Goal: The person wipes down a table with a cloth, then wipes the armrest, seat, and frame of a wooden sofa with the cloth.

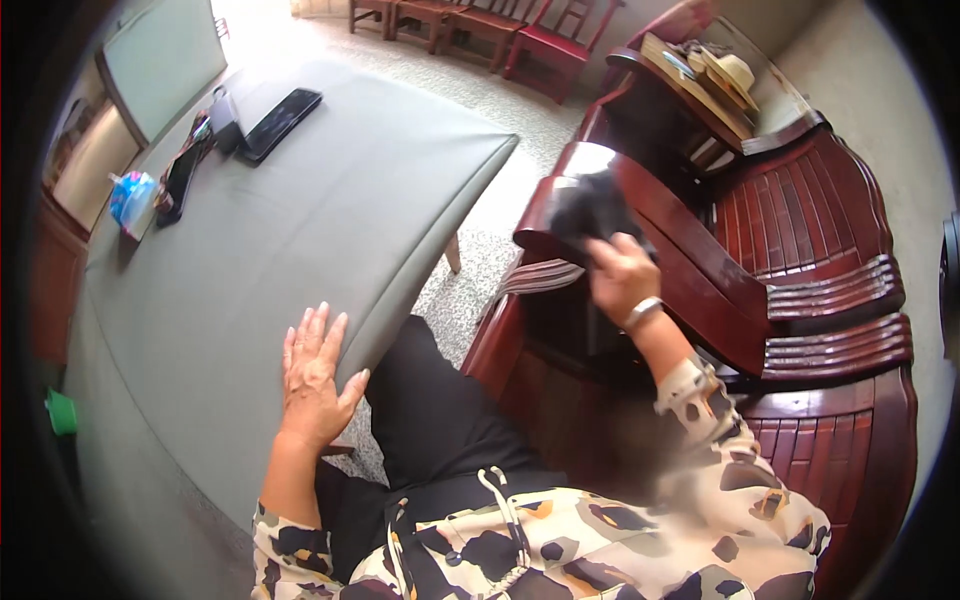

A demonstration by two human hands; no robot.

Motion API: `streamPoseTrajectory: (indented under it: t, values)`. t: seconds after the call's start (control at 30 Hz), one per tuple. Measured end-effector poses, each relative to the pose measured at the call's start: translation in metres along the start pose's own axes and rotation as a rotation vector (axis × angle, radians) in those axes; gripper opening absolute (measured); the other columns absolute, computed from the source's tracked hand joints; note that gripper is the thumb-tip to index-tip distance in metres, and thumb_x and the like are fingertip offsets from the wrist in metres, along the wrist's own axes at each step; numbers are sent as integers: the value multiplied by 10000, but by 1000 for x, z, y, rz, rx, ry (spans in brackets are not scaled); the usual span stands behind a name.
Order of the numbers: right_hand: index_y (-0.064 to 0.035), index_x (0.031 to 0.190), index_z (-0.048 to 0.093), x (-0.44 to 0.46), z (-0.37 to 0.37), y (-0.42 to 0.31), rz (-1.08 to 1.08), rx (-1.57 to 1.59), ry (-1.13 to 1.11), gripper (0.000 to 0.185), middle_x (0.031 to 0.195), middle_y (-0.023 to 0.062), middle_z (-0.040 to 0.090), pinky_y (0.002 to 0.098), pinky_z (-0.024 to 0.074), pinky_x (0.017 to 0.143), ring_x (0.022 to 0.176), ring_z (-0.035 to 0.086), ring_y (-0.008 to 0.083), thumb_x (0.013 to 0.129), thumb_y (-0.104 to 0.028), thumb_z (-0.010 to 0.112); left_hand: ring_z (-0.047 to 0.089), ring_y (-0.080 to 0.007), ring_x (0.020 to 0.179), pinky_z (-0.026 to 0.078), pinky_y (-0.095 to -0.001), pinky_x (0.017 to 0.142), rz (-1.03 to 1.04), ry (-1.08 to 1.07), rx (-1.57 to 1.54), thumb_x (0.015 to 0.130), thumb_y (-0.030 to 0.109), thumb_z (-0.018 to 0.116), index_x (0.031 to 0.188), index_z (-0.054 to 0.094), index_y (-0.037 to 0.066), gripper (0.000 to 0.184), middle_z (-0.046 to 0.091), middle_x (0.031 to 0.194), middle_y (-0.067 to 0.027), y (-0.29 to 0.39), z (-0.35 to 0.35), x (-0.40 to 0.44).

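My left hand (315,380) lies flat near the edge of the grey-covered table (300,230), fingers stretched out and holding nothing. Farther right, my right hand (622,275) grips a black cloth (600,210), which is smeared by motion. The cloth is over the glossy dark red armrest (545,215) of a wooden bench; whether it presses on the surface I cannot tell. A light-coloured band (643,312) circles my right wrist.
On the table lie a black phone (283,124), another dark flat item (178,187) and a blue-and-white packet (133,198). Slatted bench seats (810,210) fill the right side. A straw hat (733,74) rests on a board behind. Wooden chairs (555,45) line the far wall.
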State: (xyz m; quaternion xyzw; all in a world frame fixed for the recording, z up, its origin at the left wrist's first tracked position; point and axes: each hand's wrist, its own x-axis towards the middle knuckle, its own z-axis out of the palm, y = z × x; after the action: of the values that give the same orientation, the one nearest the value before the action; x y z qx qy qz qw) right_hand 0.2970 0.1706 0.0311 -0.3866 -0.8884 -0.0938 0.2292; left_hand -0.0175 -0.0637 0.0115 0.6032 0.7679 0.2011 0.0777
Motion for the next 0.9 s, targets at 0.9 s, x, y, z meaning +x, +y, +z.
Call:
streamPoseTrajectory:
  t: [0.9]
  values:
    - [-129,878,642,132,120,-161,-217,138,-129,160,831,122,585,396,482,734,793,577,306,776,-129,519,286,-335,1299,195,-457,1070,-573,255,184,805,150,543,1242,476,16,461,374,1360,-179,-74,-37,-183]
